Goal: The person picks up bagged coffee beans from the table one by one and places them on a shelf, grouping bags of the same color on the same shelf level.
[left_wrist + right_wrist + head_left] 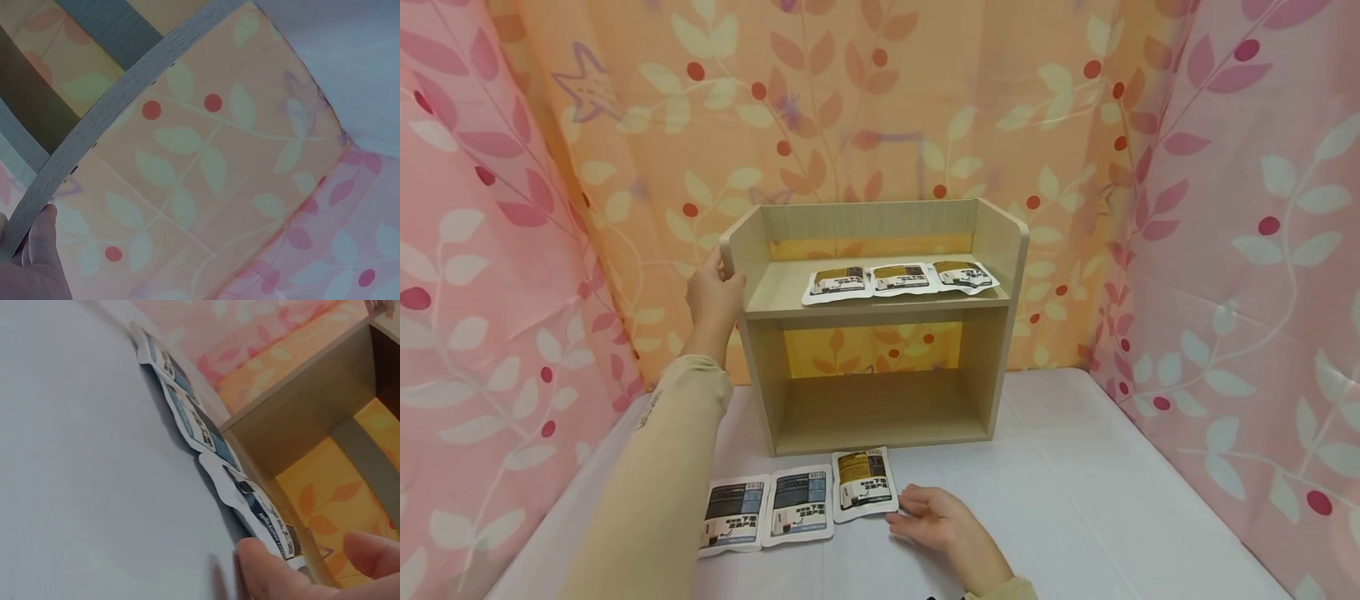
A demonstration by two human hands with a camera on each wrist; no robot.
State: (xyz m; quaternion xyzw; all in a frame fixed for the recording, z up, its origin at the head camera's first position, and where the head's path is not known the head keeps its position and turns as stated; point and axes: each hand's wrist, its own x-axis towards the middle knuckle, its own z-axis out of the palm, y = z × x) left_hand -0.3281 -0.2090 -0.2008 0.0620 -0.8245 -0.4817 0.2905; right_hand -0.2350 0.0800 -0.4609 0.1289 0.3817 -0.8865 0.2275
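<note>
My left hand (715, 296) grips the upper left side panel of a small two-tier wooden shelf (880, 315). In the left wrist view, its thumb and fingers lie on both sides of the panel edge (94, 134). Low at the right, my right hand (943, 525) is at the right edge of a sachet with a brown and gold label (862, 482). In the right wrist view, a fingertip (253, 553) meets that sachet's edge while another digit stays apart from it. Left of it lie a blue-labelled sachet (800, 504) and a dark-labelled sachet (732, 512), partly behind my left sleeve.
On the shelf's upper board, three white-edged sachets (901, 278) with gold-brown labels lie in a row towards the front right. The lower compartment (880, 408) has an opening at its back. A white cloth (1060, 500) covers the table, with patterned curtains (880, 108) around it.
</note>
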